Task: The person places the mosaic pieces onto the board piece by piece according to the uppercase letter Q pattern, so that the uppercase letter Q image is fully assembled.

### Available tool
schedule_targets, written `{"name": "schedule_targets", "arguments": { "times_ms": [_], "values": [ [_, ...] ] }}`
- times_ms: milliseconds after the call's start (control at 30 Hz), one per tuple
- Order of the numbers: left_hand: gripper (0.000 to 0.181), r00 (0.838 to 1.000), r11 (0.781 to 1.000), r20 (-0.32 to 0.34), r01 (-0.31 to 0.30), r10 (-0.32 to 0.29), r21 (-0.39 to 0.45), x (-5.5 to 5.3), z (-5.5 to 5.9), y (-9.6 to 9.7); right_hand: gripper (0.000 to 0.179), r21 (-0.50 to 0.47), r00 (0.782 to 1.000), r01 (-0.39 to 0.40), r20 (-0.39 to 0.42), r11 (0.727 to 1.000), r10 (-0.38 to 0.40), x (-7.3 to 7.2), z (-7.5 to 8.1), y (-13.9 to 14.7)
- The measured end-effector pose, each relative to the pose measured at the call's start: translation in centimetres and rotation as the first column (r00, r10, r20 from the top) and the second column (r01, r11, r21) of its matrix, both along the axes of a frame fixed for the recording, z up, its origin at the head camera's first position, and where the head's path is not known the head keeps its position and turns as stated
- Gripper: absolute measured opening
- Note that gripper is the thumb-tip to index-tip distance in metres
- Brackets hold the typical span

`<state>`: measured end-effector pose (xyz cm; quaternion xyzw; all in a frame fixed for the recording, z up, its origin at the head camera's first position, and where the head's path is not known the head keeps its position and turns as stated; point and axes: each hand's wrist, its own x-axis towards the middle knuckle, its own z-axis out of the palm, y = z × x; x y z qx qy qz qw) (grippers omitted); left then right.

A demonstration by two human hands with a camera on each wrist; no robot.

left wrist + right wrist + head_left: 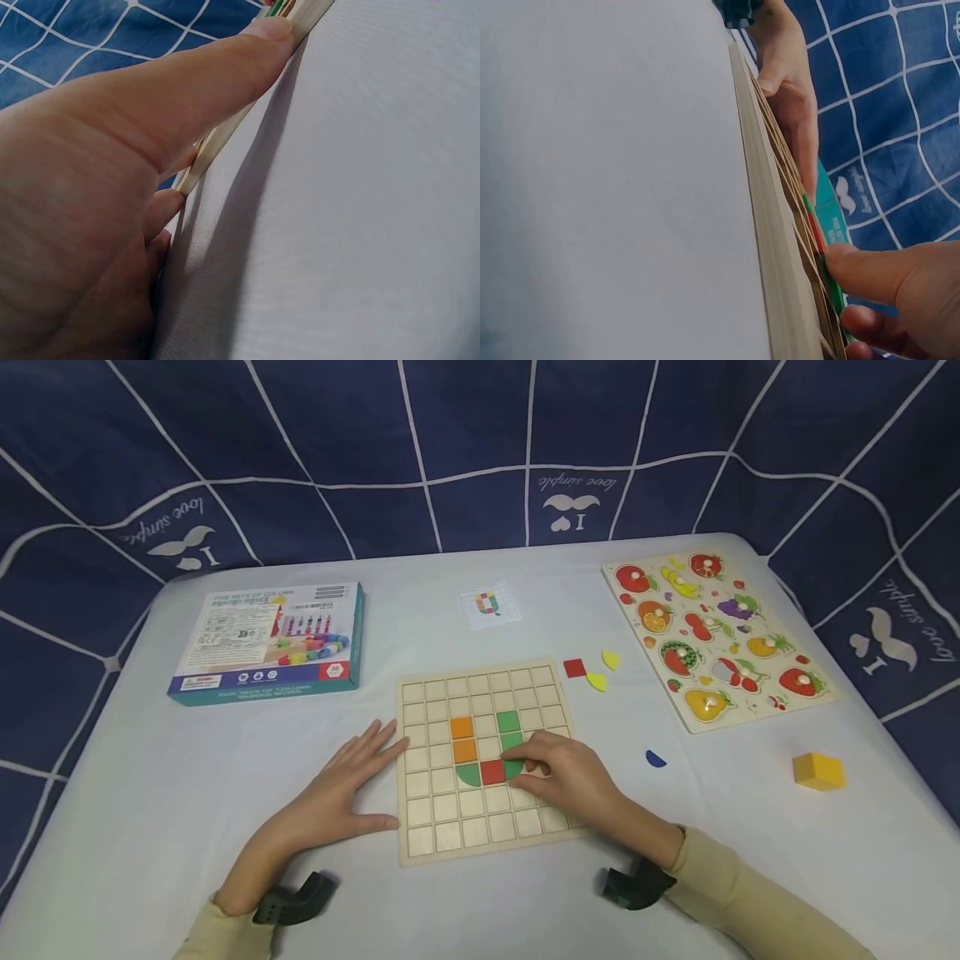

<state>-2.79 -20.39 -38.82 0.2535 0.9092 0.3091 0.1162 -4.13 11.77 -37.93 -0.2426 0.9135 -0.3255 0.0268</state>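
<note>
A wooden grid board (447, 835) lies on the white table, with two orange squares (463, 750), green squares (508, 721), a red square (492, 772) and a green rounded piece (468, 774) in its cells. Thumb and index finger of my right hand (566, 772) pinch another green rounded piece (513, 768), set in the cell just right of the red square. The hand partly covers that piece. My left hand (348, 785) rests at the board's left edge, fingers spread and fingertips touching the rim; its thumb (225, 79) presses the board's side.
Right of the board lie a loose red square (574, 668), two yellow leaf-shaped pieces (611, 659) and a blue half-round piece (656, 759). Behind are a pattern card (489, 605), a boxed bead set (266, 643) and a fruit puzzle (720, 639). A yellow block (818, 772) stands far right.
</note>
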Motion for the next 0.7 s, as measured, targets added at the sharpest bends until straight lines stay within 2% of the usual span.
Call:
{"name": "schedule_targets", "arguments": {
  "times_ms": [267, 700],
  "values": [
    [0.098, 1.0, 1.0, 0.002, -0.002, 0.002, 0.01, 0.05, -0.12, -0.08, 0.023, 0.01, 1.0, 0.021, -0.023, 1.0, -0.021, 0.15, -0.06, -0.15],
    [0.098, 1.0, 1.0, -0.008, -0.001, 0.001, -0.001, 0.14, -0.05, 0.01, 0.023, -0.052, 0.999, 0.042, 0.027, 0.998, -0.04, 0.15, -0.3, 0.06]
  ]
}}
